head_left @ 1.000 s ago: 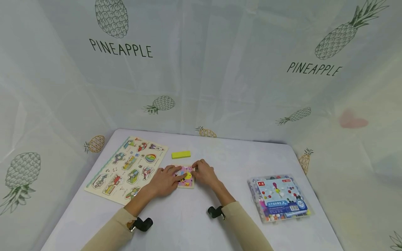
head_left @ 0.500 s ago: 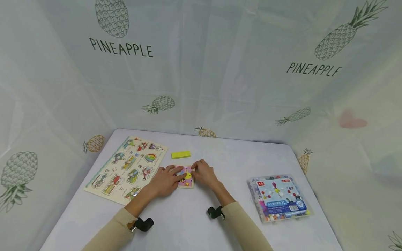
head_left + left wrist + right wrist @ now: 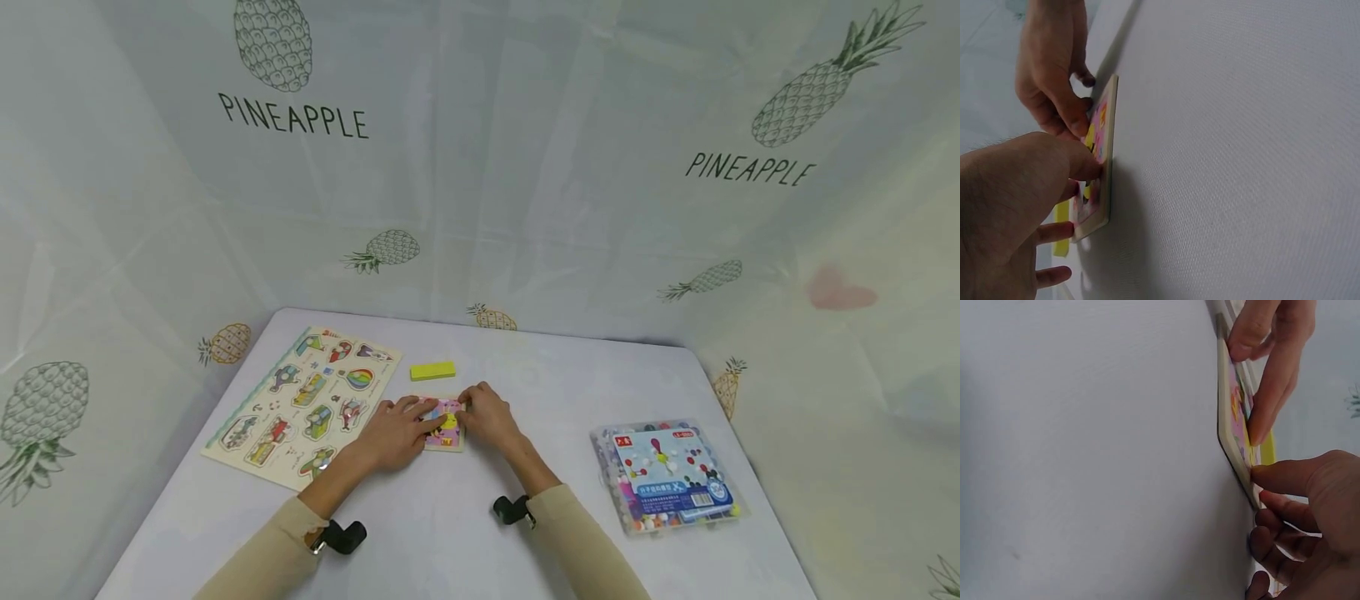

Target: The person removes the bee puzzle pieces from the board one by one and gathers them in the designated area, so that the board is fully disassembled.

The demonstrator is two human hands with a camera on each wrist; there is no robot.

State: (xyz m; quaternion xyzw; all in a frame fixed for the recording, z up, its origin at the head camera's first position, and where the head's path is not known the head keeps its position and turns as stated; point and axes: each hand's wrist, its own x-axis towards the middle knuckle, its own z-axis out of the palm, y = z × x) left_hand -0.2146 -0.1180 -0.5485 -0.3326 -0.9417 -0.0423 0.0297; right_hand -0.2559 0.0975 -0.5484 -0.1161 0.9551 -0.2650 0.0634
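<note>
Centrally on the white desk [image 3: 551, 379] lies a small square puzzle board [image 3: 450, 439], its pale wooden edge framing a pink face with a yellow shape in the middle. It sits between the two hands, which both touch it. The left hand [image 3: 393, 435] has a released grip: its fingers are spread over the board's left side, and the thumb reaches across the face towards the yellow shape. The right hand [image 3: 489, 415] has a grasping grip on the board's right edge near the far corner, thumb on the printed face and fingers against the rim; in the right wrist view its other fingers curl beside the desk.

Just beyond the board is a bright yellow block [image 3: 432, 371], touching neither hand. To the left, a large picture board [image 3: 300, 412] lies flat and slanted, printed with vehicles and a striped balloon; the left forearm crosses over its near corner. Well apart on the right rests a clear plastic box [image 3: 671, 479] with coloured pieces inside and a blue-and-white label on top. Beige sleeves [image 3: 258, 554] cover both forearms, with a black camera [image 3: 345, 536] at each wrist. Behind the desk hangs a pale pineapple-print cloth [image 3: 517, 183].
</note>
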